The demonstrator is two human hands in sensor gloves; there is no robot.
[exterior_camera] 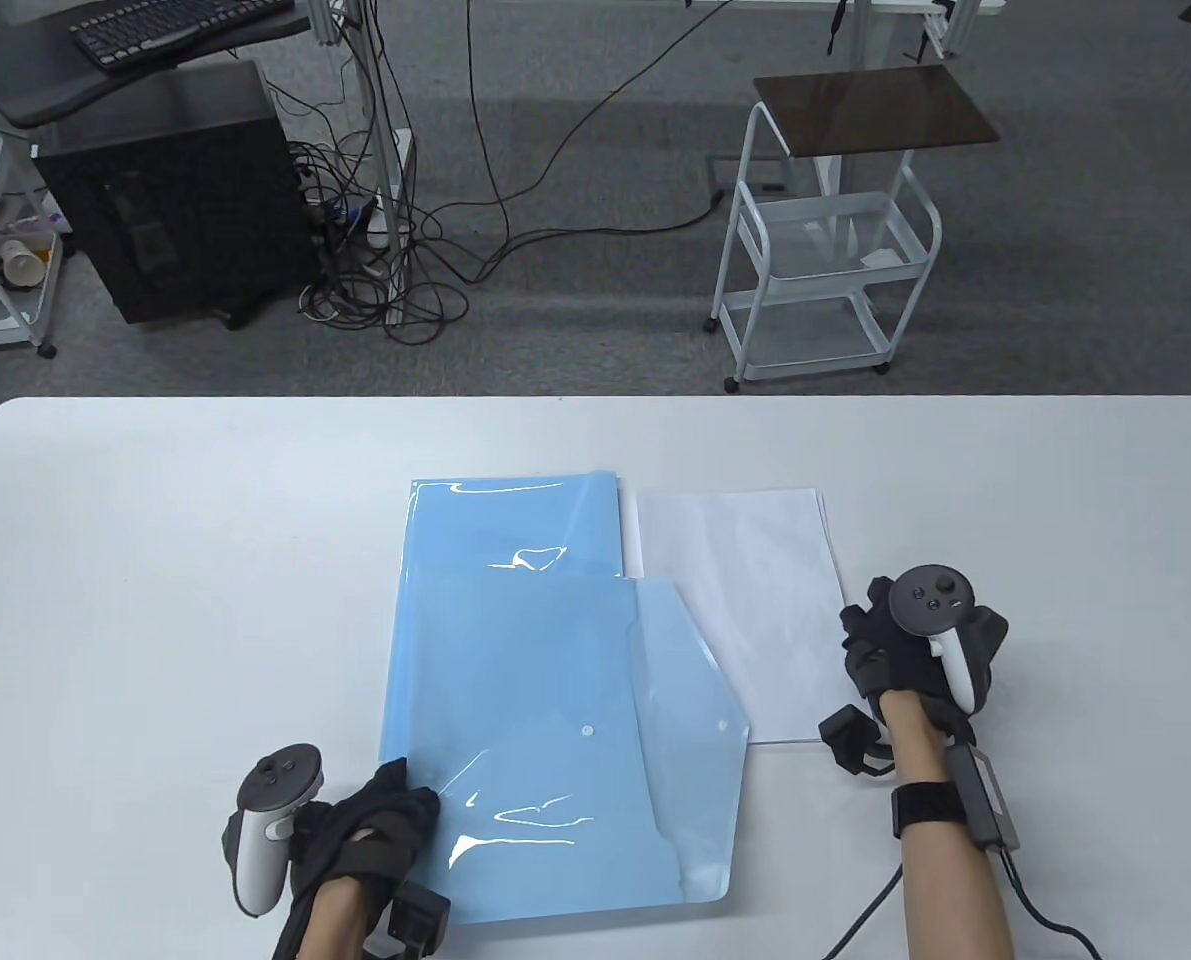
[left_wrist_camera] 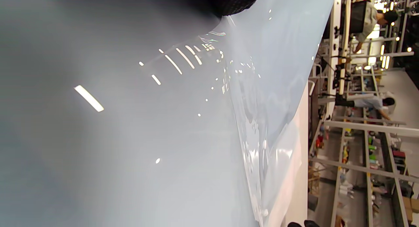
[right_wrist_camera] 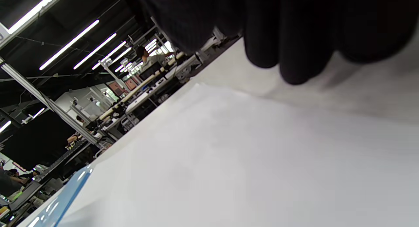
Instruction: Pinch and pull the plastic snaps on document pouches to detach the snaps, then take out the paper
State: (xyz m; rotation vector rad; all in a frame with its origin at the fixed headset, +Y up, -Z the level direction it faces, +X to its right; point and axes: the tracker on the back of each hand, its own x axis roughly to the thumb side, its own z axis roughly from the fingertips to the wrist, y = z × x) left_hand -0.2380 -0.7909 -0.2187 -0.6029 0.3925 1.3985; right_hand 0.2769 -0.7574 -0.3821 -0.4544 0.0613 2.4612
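The glossy, floppy light-blue plastic document pouch point(exterior_camera: 555, 720) looks slippery; the left hand point(exterior_camera: 375, 820) pinches its near-left corner, while the right hand point(exterior_camera: 915, 640) rests, fingers loosely curled and empty, beside the white paper stack point(exterior_camera: 745, 600).

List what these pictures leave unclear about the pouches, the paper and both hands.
- Left hand: table view, its fingertips lie under the near pouch; grip unclear.
- Right hand: tracker covers the fingers; right wrist view blurred.
- Far pouch: half covered; snap and contents hidden.
- Paper: sheet count too fine to tell.
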